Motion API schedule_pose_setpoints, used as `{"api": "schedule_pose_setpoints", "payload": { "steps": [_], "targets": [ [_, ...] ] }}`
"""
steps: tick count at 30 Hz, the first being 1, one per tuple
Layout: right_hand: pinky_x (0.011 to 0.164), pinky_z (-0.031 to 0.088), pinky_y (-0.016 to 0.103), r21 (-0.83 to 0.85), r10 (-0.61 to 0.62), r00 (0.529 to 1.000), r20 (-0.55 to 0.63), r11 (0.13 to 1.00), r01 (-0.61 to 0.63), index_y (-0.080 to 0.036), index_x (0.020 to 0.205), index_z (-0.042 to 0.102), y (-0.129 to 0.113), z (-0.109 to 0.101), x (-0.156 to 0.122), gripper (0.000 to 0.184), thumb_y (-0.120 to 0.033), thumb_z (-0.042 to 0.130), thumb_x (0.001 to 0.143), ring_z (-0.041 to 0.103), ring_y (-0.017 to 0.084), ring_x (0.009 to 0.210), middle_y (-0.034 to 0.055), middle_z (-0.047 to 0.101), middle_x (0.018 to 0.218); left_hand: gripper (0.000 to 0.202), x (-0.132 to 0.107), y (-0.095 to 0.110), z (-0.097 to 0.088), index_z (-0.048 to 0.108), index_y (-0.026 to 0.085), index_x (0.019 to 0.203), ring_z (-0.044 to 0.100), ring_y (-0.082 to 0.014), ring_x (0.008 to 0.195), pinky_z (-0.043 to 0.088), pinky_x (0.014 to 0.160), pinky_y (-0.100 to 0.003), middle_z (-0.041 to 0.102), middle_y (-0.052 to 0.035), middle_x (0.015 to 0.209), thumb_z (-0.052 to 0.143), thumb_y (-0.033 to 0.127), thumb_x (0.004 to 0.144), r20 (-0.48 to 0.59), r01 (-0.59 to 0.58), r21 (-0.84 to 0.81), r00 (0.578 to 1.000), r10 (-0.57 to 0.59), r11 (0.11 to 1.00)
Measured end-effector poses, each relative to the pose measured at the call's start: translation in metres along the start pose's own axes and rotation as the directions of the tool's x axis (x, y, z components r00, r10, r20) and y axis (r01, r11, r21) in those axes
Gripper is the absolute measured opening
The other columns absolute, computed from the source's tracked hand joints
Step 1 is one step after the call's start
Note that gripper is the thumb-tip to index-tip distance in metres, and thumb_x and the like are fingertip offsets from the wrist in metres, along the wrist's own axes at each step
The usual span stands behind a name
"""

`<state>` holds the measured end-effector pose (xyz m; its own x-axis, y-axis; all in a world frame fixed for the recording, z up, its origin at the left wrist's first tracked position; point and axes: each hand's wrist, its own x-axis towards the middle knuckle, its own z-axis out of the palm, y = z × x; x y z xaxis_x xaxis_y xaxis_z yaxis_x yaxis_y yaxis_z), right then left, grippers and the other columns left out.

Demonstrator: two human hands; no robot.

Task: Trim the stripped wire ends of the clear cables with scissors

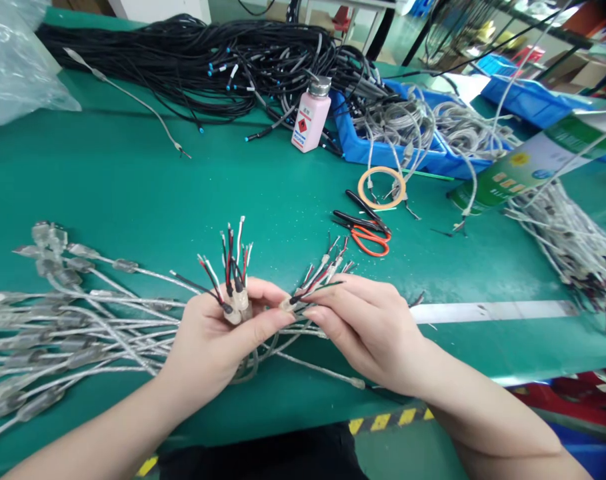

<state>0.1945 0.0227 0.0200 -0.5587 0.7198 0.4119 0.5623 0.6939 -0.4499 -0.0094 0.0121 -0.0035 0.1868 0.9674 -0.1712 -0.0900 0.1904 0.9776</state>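
Observation:
My left hand (217, 340) is closed round several clear-sheathed cables (240, 300), whose black, red and white wire ends stick up past the fingers. Its thumb and index finger also pinch the sheath end of one more cable (287, 305). From the right, my right hand (373, 327) closes its thumb and fingertips on the thin dark wire of that same cable. More bared wire ends (327, 267) rise just behind the right fingers. To the left, many grey cables with connectors (73, 340) lie spread on the green mat (133, 180).
Orange-and-black cutters (367, 230) and a tape roll (381, 188) lie beyond my right hand. A pink bottle (311, 117) stands near blue bins (350, 137) of coiled cables. Black cables (157, 60) cover the back. A green-and-white can (527, 160) and a metal ruler-like strip (493, 311) are right.

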Motion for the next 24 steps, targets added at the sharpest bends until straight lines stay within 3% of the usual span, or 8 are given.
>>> {"api": "schedule_pose_setpoints", "payload": {
  "steps": [9,15,19,24],
  "targets": [
    [0.057,0.045,0.028,0.082,-0.032,0.994,0.107,0.996,0.023,-0.01,0.089,0.068,-0.005,-0.004,0.0,0.031,-0.025,0.045,0.102,0.059,0.016,0.062,0.0087,0.067,0.073,0.011,0.002,0.001,0.003,0.078,0.023,0.079,0.065,-0.0138,0.068,0.052,0.067,-0.022,0.074,0.0008,0.073,0.084,0.029,0.072,-0.048,0.019,-0.04,0.999,-0.021,0.999],
    [0.058,0.044,0.026,0.198,0.035,0.999,0.03,0.979,-0.04,-0.011,0.099,0.067,-0.002,-0.007,0.0,0.023,-0.024,0.047,0.101,0.055,0.013,0.062,0.0045,0.065,0.074,0.014,0.002,0.0,0.001,0.078,0.025,0.083,0.068,-0.0135,0.073,0.053,0.072,-0.022,0.076,0.0021,0.076,0.084,0.03,0.072,-0.028,0.049,-0.1,0.998,-0.052,0.994],
    [0.062,0.047,0.025,0.31,0.179,0.984,-0.021,0.937,-0.164,-0.018,0.097,0.066,0.0,-0.008,0.002,0.014,-0.025,0.054,0.098,0.057,0.012,0.064,0.0018,0.065,0.075,0.017,0.004,0.003,0.003,0.078,0.021,0.084,0.067,-0.0147,0.07,0.053,0.071,-0.024,0.074,0.0002,0.067,0.078,0.037,0.078,0.054,0.117,-0.198,0.993,-0.109,0.973],
    [0.059,0.045,0.026,0.443,0.384,0.923,-0.017,0.831,-0.337,-0.019,0.087,0.068,0.002,-0.005,0.005,0.014,-0.024,0.058,0.095,0.056,0.012,0.065,0.0012,0.065,0.075,0.019,0.008,0.01,0.006,0.076,0.017,0.079,0.058,-0.0124,0.061,0.048,0.066,-0.025,0.066,0.0002,0.059,0.077,0.037,0.079,0.092,0.137,-0.256,0.989,-0.117,0.957]
  ]
}}
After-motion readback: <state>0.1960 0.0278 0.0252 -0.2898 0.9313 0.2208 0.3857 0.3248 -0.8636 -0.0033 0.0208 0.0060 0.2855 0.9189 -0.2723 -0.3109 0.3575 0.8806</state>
